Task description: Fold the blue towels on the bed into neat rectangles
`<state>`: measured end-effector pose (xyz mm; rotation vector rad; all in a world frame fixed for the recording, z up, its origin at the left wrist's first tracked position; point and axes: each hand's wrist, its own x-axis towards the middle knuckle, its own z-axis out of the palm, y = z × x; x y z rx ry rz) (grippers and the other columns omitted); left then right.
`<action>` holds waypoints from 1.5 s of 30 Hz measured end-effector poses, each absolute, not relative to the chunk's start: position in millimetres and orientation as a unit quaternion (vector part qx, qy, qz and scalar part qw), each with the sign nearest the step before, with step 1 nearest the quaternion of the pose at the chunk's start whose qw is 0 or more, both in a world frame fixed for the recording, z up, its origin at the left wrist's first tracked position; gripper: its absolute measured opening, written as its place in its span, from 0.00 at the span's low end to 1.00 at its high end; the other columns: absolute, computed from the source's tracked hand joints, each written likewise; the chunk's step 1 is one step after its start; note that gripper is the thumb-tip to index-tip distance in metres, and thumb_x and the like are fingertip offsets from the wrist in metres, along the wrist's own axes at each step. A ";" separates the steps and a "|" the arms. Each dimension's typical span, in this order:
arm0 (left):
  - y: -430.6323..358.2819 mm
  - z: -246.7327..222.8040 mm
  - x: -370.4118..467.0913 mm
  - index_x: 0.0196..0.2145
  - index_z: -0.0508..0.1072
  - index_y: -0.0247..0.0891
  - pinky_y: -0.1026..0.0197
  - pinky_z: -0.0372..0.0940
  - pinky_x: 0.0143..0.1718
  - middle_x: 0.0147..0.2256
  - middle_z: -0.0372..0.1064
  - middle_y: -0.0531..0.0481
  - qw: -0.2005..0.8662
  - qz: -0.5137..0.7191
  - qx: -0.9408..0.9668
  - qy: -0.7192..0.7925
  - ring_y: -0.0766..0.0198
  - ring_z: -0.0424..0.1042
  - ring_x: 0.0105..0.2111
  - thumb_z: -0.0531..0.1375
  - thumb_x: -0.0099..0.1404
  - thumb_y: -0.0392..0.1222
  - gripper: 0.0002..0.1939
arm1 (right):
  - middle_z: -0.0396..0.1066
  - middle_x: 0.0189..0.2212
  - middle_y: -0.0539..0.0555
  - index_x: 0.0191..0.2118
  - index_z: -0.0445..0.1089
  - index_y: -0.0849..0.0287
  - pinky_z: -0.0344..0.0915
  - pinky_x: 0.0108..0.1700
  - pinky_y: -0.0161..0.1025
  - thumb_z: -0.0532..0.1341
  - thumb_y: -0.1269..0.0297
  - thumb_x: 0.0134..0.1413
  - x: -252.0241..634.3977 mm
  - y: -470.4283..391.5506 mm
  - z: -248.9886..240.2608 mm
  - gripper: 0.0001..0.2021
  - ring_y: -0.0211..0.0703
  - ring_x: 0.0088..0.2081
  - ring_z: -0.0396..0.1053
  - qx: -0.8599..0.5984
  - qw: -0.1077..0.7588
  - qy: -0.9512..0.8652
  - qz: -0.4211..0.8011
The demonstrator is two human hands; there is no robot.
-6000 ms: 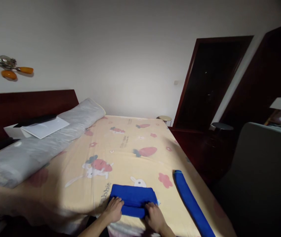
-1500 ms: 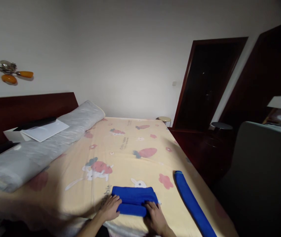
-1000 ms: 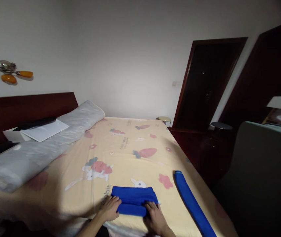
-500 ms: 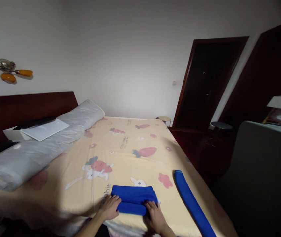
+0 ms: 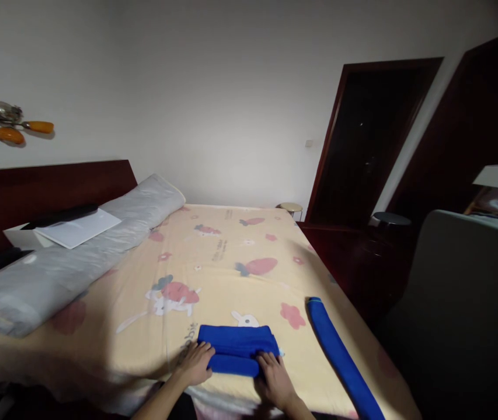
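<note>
A blue towel [image 5: 239, 340] lies folded at the near edge of the bed, its near part turned over into a thick roll. At the roll's left end, my left hand [image 5: 197, 363] has its fingers curled over the fabric. My right hand [image 5: 274, 376] grips the opposite end, fingertips bent onto the cloth and thumb tucked low. Off to the right, a second blue towel [image 5: 340, 356] is folded into a long narrow strip with a light-edged end, apart from both hands.
The bed wears a yellow sheet [image 5: 213, 262] printed with rabbits and carrots. A long grey cushion [image 5: 73, 262] runs along the headboard [image 5: 47, 181], with a white flat box [image 5: 80, 227] on it. A grey chair back [image 5: 459, 291] stands at right; stools [image 5: 290, 207] are beyond the bed.
The view has tilted down very slightly, so most things sit a little higher in the picture. Both hands keep their places on the rolled towel, which looks nearly the same.
</note>
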<state>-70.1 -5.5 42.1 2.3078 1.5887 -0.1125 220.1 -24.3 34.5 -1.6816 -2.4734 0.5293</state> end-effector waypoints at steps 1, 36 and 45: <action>-5.7 42.3 -70.0 0.54 0.65 0.43 0.45 0.46 0.62 0.58 0.61 0.44 0.165 -0.039 0.812 0.558 0.50 0.56 0.61 0.54 0.58 0.44 0.25 | 0.62 0.59 0.58 0.58 0.63 0.58 0.43 0.61 0.51 0.53 0.64 0.46 220.0 -24.2 34.8 0.29 0.57 0.59 0.56 -0.552 0.052 -0.813 0.176; -6.4 39.9 -69.0 0.53 0.66 0.42 0.45 0.46 0.62 0.56 0.63 0.44 0.164 -0.025 0.809 0.564 0.50 0.57 0.59 0.53 0.58 0.43 0.24 | 0.60 0.61 0.58 0.60 0.62 0.58 0.44 0.62 0.54 0.53 0.64 0.47 221.2 -24.2 28.9 0.30 0.58 0.60 0.55 -0.552 0.034 -0.816 0.170; -8.5 42.2 -68.2 0.54 0.65 0.41 0.45 0.45 0.62 0.57 0.62 0.43 0.166 -0.026 0.805 0.569 0.50 0.55 0.60 0.53 0.57 0.42 0.26 | 0.59 0.61 0.56 0.59 0.62 0.56 0.44 0.62 0.53 0.53 0.63 0.48 220.9 -25.1 19.9 0.29 0.57 0.60 0.55 -0.555 0.050 -0.815 0.160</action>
